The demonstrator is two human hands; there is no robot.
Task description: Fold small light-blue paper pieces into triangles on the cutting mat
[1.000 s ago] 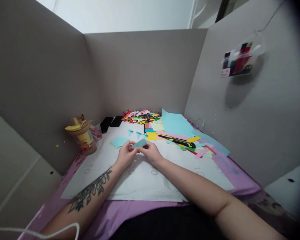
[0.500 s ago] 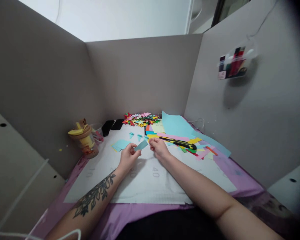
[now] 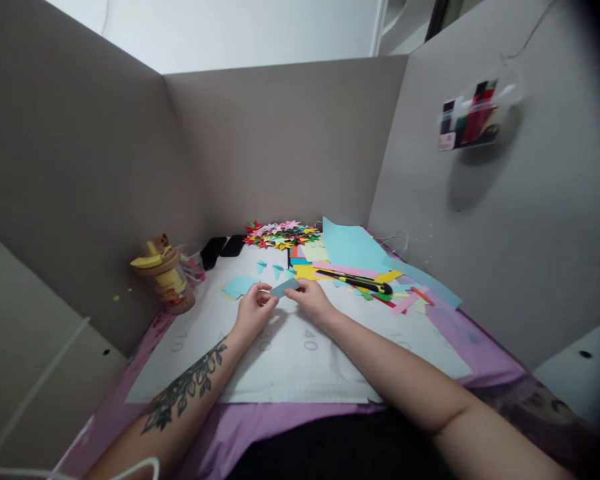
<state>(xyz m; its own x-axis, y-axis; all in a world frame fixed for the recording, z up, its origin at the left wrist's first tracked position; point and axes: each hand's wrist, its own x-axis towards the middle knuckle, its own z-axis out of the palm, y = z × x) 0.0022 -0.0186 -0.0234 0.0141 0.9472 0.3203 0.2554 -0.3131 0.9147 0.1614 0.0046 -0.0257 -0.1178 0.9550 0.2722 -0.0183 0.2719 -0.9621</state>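
Between my two hands is a small light-blue paper piece [image 3: 284, 288], tilted a little above the white sheet. My left hand [image 3: 254, 305] pinches its left end between thumb and fingers. Its right end is in the pinch of my right hand [image 3: 312, 297]. Just beyond my left hand lie loose blue paper pieces [image 3: 240, 287] with a bit of yellow under them. Small folded blue paper shapes [image 3: 277, 271] stand in a row past my fingers. A black and yellow utility knife [image 3: 360, 282] rests on paper scraps beyond my right hand.
Folded paper stars [image 3: 280, 235] are heaped at the back. A large blue sheet [image 3: 353, 243] and coloured strips [image 3: 405, 301] lie right. Two black phones [image 3: 233, 246] and a lidded cup [image 3: 167, 277] stand left. Grey panels [image 3: 285, 147] enclose the table; a clear bag [image 3: 473, 120] hangs right.
My right hand has come in from beside the blue paper and now grips its right end. The paper lies flatter in my fingers. The camera view has shifted slightly.
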